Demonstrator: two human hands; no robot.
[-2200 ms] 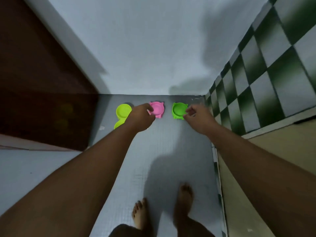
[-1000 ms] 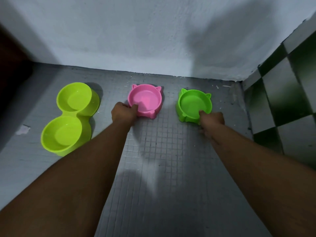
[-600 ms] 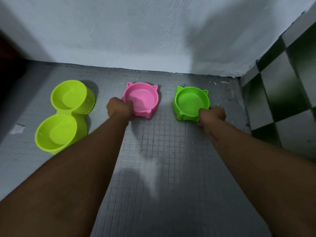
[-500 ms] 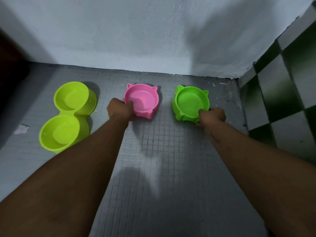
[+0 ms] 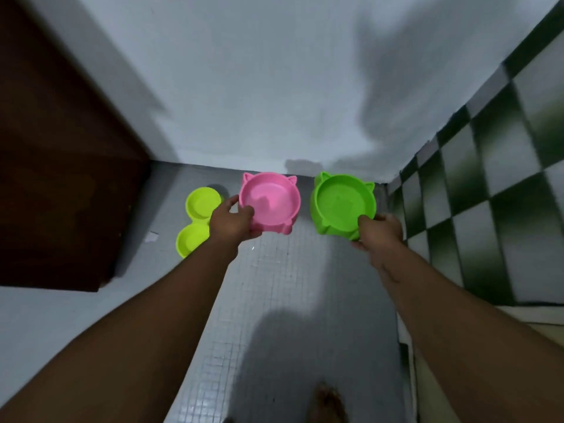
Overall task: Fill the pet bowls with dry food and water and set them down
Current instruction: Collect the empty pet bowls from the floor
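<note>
No brand or writing shows on any bowl. The left hand pinches the near rim of the round pink plastic bowl with cat ears; the right hand clamps the near rim of the matching green plastic eared bowl. Both bowls look empty and are held above the grey small-tiled floor. A yellow-green double bowl sits on the floor to the left, near a dark wooden door, a white wall and green-and-white checked tiles.

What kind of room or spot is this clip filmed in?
Probably a tiled corner of a home, perhaps a bathroom or utility area: small grey floor tiles, a green-and-white checkered wall, a dark wooden door, and a double bowl left on the floor.
</note>
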